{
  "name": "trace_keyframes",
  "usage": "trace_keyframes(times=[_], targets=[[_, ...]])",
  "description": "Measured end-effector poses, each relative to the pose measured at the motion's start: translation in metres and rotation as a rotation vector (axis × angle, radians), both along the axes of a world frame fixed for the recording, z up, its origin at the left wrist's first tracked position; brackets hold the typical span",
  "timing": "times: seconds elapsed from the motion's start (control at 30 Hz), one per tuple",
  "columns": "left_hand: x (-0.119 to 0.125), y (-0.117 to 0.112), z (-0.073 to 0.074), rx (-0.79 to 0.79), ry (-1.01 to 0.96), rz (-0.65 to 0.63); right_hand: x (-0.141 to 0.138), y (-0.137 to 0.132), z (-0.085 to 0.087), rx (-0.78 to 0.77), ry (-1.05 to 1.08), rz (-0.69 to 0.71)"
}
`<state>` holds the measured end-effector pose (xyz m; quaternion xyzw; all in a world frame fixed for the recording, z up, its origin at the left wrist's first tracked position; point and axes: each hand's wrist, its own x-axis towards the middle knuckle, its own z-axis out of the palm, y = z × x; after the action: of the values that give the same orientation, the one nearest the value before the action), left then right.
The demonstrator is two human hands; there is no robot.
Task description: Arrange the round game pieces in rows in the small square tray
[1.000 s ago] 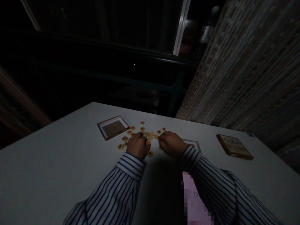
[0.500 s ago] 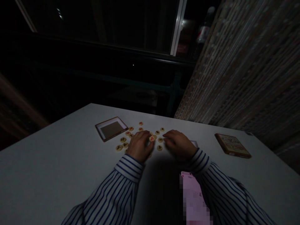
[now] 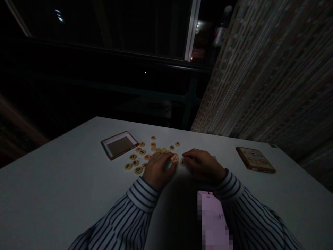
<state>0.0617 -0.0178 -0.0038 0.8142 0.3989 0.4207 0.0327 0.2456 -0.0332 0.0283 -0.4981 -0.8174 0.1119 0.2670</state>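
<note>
Several round pale game discs with red or black marks lie scattered on a white table. My left hand rests among them, its fingertips pinching one disc with a red mark. My right hand lies just to the right, fingers curled down onto the table beside another disc; what is under them is hidden. Both arms wear striped sleeves.
An open shallow box tray with a brown rim lies left of the discs. A closed brown box lies at the right. A brick wall rises at the right; the background is dark. A pink tag hangs near my chest.
My left hand has taken a red-marked disc between its fingertips and shifted it to the right. My right hand has moved slightly right and nearer me. The view has drifted a little.
</note>
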Motion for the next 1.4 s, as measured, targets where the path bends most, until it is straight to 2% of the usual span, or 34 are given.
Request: trace_keyframes(times=[0.3,0.67,0.8,0.93,1.1,1.27,1.4], targets=[[0.009,-0.006,-0.003,-0.015,-0.106,-0.076,0.001,-0.005,0.001,-0.202,0.208,-0.011],[0.019,-0.010,-0.003,-0.261,-0.261,-0.189,0.004,-0.007,0.007,-0.270,0.378,-0.032],[0.024,-0.013,0.005,-0.360,-0.313,-0.197,0.006,-0.007,0.009,-0.272,0.418,-0.022],[0.033,-0.015,0.019,-0.531,-0.397,-0.237,0.013,-0.008,0.012,-0.236,0.435,-0.025],[0.047,-0.012,0.031,-0.746,-0.597,-0.301,0.024,-0.009,0.019,-0.133,0.396,-0.052],[0.059,-0.011,0.026,-0.876,-0.768,-0.354,0.030,-0.009,0.023,-0.110,0.386,-0.078],[0.062,-0.013,0.015,-0.927,-0.861,-0.318,0.030,-0.008,0.017,-0.154,0.353,-0.075]])
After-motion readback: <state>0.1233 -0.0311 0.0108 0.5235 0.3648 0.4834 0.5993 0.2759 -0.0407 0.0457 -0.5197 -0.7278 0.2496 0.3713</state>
